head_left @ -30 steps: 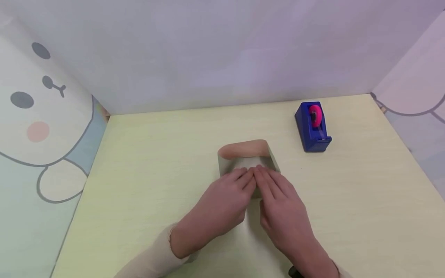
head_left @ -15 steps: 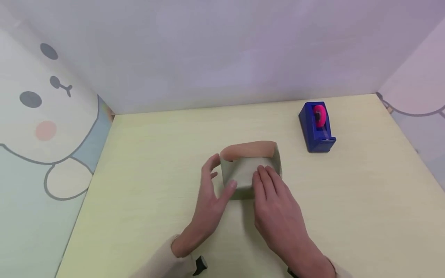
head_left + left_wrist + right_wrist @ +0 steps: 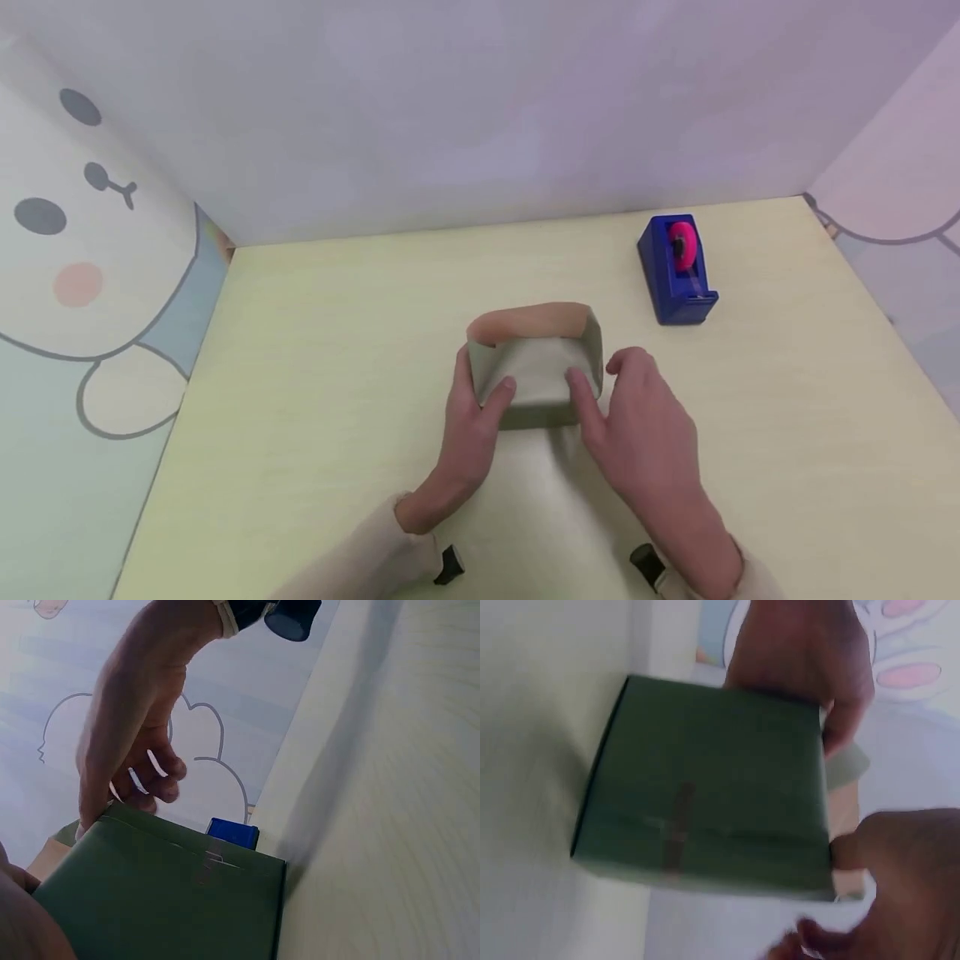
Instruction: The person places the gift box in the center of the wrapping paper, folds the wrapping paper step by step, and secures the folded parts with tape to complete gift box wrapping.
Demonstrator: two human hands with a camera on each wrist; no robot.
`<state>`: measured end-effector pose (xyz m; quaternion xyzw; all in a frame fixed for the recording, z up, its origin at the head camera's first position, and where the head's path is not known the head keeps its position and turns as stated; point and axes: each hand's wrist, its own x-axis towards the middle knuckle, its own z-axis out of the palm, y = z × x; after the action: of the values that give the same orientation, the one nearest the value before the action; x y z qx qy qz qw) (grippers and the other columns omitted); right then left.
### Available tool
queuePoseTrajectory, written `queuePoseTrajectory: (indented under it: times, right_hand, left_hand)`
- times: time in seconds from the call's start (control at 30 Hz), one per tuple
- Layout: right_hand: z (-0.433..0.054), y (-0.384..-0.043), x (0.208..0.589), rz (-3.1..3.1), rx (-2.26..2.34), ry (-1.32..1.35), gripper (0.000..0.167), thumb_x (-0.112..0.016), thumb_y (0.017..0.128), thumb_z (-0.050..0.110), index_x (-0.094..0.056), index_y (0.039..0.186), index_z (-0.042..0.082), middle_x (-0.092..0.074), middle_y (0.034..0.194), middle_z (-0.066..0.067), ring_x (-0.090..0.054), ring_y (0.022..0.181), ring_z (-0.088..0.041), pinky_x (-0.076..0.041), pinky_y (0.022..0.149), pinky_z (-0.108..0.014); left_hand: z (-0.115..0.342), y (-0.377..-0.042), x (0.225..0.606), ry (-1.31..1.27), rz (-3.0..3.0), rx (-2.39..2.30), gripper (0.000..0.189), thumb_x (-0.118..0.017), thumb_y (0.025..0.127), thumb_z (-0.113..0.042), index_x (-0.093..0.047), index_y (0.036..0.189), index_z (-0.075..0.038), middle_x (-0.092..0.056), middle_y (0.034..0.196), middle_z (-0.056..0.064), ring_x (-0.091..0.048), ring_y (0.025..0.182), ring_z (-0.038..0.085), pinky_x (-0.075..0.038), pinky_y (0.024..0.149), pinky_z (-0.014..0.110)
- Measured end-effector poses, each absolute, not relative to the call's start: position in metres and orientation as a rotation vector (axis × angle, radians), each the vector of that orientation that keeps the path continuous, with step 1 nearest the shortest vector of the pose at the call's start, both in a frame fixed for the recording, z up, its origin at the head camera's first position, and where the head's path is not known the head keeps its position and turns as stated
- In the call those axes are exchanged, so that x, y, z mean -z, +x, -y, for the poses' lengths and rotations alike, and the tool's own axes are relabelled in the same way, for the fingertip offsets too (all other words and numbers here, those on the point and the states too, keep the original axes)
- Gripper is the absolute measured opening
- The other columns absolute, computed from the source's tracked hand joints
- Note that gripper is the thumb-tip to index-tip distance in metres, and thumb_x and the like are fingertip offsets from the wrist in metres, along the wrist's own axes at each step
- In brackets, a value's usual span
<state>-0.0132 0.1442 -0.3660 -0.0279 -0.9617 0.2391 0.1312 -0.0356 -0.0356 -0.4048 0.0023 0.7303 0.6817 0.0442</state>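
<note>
Left hand grips the green box: thumb over the near rim, fingers along the left wall. Probably the steadying hand, keeping the light paper shell from sliding or caving in. Right hand is not grasping: thumb resting at the near rim toward the right corner, fingers loosely bent and standing off the right wall. That looks like a light touch to guide the edge rather than bear weight.

Box stands upright on the table, near its middle, straight in front of the person, likely so both hands reach it evenly. Mouth points up; one flat wall faces the person. That wall looks nearly square, so no clear long axis upright; the mouth seems wider across than deep, but the slant of the view makes this uncertain. A tape strip runs on the near wall. A tan flap rises at the far side of the mouth.

Beyond, far right: blue tape dispenser with a pink roll, cutting end toward the person, perhaps parked there within right-hand reach. Pale backdrop behind the table.
</note>
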Motion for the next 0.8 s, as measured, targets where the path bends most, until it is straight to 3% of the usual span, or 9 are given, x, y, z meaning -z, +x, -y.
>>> queuePoseTrajectory:
  times: [0.13, 0.23, 0.47, 0.67, 0.8]
  right_hand:
    - [-0.156, -0.022, 0.36, 2.917, -0.696, -0.001, 0.037, -0.054, 0.106, 0.033, -0.051, 0.075, 0.013, -0.049, 0.062, 0.0, -0.04, 0.049, -0.014, -0.029, 0.045, -0.029]
    - [-0.159, -0.027, 0.354, 2.813, -0.641, 0.116, 0.039, -0.058, 0.102, 0.02, -0.047, 0.065, 0.017, -0.042, 0.055, 0.004, -0.033, 0.046, -0.01, -0.025, 0.042, -0.027]
    - [-0.171, -0.039, 0.334, 2.488, -0.714, 0.152, 0.033, -0.056, 0.103, 0.013, -0.054, 0.07, 0.009, -0.046, 0.055, -0.001, -0.036, 0.048, -0.011, -0.027, 0.045, -0.023]
    - [-0.169, -0.048, 0.336, 2.84, -0.667, 0.129, 0.034, -0.056, 0.106, 0.04, -0.057, 0.09, 0.01, -0.053, 0.068, -0.002, -0.041, 0.053, -0.015, -0.031, 0.046, -0.029]
    - [-0.163, -0.062, 0.341, 2.793, -0.621, 0.226, 0.029, -0.061, 0.103, 0.031, -0.054, 0.083, 0.01, -0.051, 0.065, -0.002, -0.037, 0.05, -0.015, -0.028, 0.044, -0.029]
  left_hand:
    - [0.035, -0.035, 0.405, 0.006, -2.208, -2.087, 0.059, -0.057, 0.101, -0.02, -0.034, 0.155, -0.017, -0.053, 0.142, 0.004, -0.051, 0.124, 0.021, -0.042, 0.108, 0.043]
    - [0.036, -0.036, 0.405, 0.011, -2.213, -2.084, 0.059, -0.057, 0.101, -0.02, -0.034, 0.155, -0.016, -0.052, 0.142, 0.006, -0.052, 0.123, 0.022, -0.043, 0.107, 0.043]
    - [0.036, -0.037, 0.406, 0.004, -2.187, -2.041, 0.06, -0.057, 0.103, -0.023, -0.031, 0.157, -0.016, -0.051, 0.143, 0.007, -0.052, 0.124, 0.024, -0.044, 0.105, 0.041]
    - [0.037, -0.037, 0.406, 0.014, -2.198, -2.036, 0.061, -0.057, 0.103, -0.024, -0.031, 0.157, -0.015, -0.051, 0.143, 0.008, -0.053, 0.124, 0.025, -0.046, 0.104, 0.041]
    - [0.037, -0.037, 0.407, 0.027, -2.187, -2.045, 0.061, -0.056, 0.103, -0.023, -0.03, 0.157, -0.016, -0.051, 0.144, 0.008, -0.054, 0.123, 0.025, -0.048, 0.101, 0.041]
